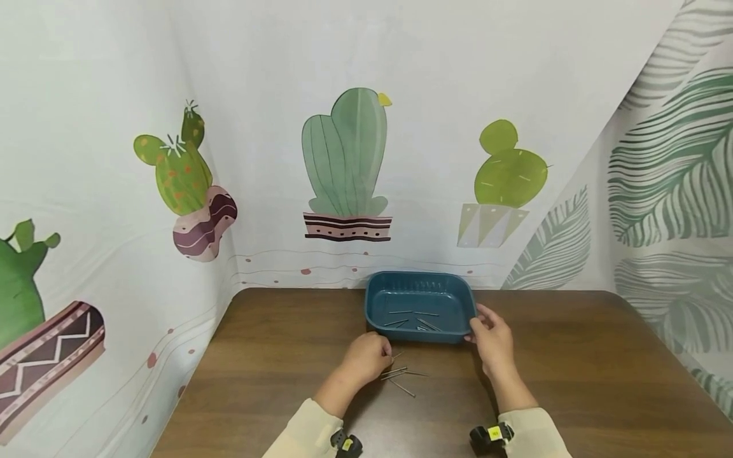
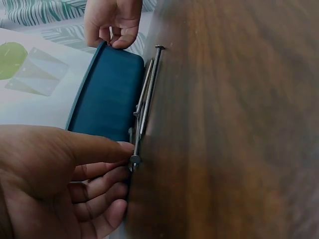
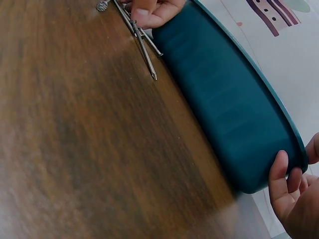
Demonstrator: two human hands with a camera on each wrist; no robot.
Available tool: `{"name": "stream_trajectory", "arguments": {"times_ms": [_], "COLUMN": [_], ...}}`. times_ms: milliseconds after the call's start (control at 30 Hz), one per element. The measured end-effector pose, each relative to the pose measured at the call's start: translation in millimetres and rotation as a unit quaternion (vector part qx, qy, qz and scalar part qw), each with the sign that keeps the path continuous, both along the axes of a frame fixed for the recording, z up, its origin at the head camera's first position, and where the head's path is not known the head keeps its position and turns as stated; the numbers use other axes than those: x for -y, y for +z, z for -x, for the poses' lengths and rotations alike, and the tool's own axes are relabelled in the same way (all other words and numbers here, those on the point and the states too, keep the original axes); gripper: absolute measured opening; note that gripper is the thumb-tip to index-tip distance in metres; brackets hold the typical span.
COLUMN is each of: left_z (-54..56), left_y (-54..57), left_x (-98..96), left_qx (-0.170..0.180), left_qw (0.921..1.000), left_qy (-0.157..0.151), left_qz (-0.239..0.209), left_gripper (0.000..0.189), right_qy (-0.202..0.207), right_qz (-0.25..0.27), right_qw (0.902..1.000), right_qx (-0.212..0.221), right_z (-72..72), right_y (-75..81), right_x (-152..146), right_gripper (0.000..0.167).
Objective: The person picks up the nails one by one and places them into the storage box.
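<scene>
Room along the table (image 1: 286,331) left of the tray (image 1: 420,336), nails (image 1: 394,373) in front.

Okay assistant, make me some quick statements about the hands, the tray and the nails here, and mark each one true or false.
1. The right hand holds the blue tray by its rim. True.
2. The tray is empty. False: several nails lie in it.
3. Loose nails lie on the tabletop, outside the tray. True.
4. The left hand is near those loose nails. True.
5. The tabletop is plain white. False: it is brown wood grain.
</scene>
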State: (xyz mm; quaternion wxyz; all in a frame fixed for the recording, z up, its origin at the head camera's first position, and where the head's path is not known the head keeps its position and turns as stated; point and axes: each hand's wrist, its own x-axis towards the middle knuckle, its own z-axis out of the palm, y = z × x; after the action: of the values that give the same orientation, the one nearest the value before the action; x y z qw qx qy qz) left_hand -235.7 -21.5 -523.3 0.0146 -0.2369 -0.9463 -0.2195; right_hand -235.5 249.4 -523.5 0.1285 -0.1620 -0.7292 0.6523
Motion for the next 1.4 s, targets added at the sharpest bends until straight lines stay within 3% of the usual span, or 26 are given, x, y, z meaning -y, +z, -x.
{"name": "stream_trajectory", "arguments": {"times_ms": [367,600,967,1233,1400], "left_z": [-0.1,3.0,5.4,3.3,3.1], "left_y": [-1.9,-0.1,7.2,12.6,17.5], "left_x": [7.1,8.9,10.4,11.9,14.6], "left_qx": [0.014,0.058,0.079,0.049,0.087], "left_qw": [0.9995,0.9979,0.9940,0.9958,0.9921], "left_qy": [-0.029,-0.022,-0.043,-0.072,-0.080], "left_qz": [0.001,-0.019,-0.062,-0.029,-0.043], "left_gripper": [0.016,0.018,0.007,0.015,0.013], "right_qy": [0.006,0.006,0.005,0.007,0.008], "right_qz": [0.003,-0.001,-0.009,-0.013,-0.018], "right_qw": [0.9999,1.0000,0.9999,0.9998,0.9997], "right_qx": [0.009,0.007,0.009,0.012,0.013], "right_z": [0.4,-1.3,-0.6,-0.4,-0.5], "right_y": [0.1,1.0,0.6,1.1,1.6], "right_x": [0.7,0.7,1.3,0.4,0.8], "right_gripper": [0.049,0.049,0.049,0.049,0.048]}}
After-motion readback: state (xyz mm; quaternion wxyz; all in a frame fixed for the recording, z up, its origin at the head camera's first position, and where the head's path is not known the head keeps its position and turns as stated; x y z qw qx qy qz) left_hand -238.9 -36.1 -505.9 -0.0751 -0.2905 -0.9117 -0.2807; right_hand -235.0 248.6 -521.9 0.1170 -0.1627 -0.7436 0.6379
